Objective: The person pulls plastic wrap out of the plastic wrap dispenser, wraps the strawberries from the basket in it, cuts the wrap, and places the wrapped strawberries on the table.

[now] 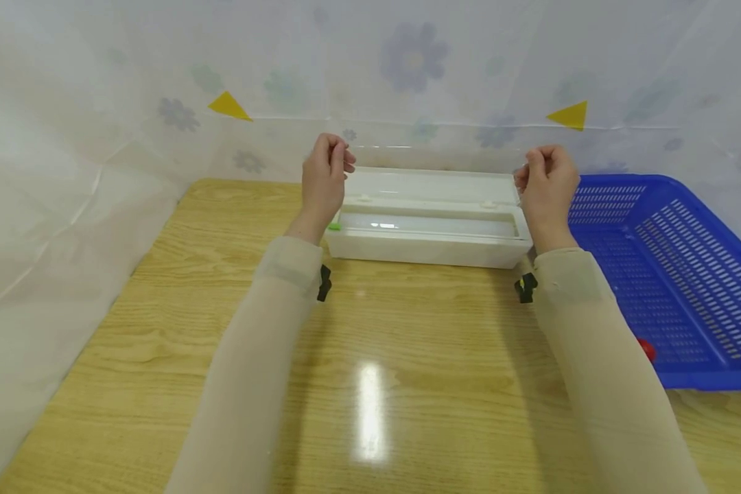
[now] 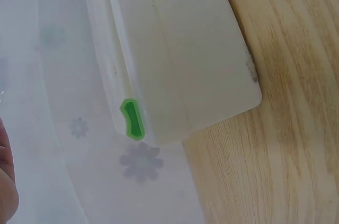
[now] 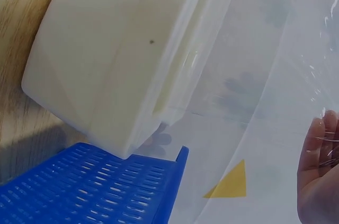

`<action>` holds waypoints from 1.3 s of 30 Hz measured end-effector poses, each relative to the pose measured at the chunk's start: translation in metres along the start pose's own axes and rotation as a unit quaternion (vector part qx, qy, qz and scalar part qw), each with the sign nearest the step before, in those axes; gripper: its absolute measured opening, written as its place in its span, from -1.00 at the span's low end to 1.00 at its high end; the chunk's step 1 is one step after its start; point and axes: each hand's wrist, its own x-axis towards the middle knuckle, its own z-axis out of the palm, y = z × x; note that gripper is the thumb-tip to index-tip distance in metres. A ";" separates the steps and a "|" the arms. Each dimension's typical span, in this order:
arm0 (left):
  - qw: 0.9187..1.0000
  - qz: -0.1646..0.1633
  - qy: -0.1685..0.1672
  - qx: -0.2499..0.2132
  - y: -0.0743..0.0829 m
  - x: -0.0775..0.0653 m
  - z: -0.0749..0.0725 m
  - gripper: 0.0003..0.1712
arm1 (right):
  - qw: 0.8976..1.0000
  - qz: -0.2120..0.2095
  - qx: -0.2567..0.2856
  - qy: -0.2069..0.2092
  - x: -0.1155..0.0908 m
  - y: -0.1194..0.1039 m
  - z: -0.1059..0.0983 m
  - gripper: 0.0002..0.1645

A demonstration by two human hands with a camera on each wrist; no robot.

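Left hand and right hand pinch clear film near the white box; it is better to pull both sides evenly, keeping the film flat

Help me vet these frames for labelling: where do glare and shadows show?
Head view: a bright streak on the table, highlights in the white box, soft shadows beside both sleeves; right wrist view: glints on clear film at the right hand; left wrist view: hardly any glare.
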 end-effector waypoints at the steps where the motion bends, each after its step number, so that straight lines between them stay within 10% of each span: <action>1: 1.000 0.000 0.001 0.000 0.000 0.000 0.000 -0.71 | 1.000 -0.002 0.002 0.002 0.000 0.000 0.000 -0.80; 39: 0.991 0.091 0.043 -0.087 0.027 -0.025 -0.016 -0.76 | 0.983 -0.042 0.169 0.053 -0.018 -0.029 -0.018 -0.79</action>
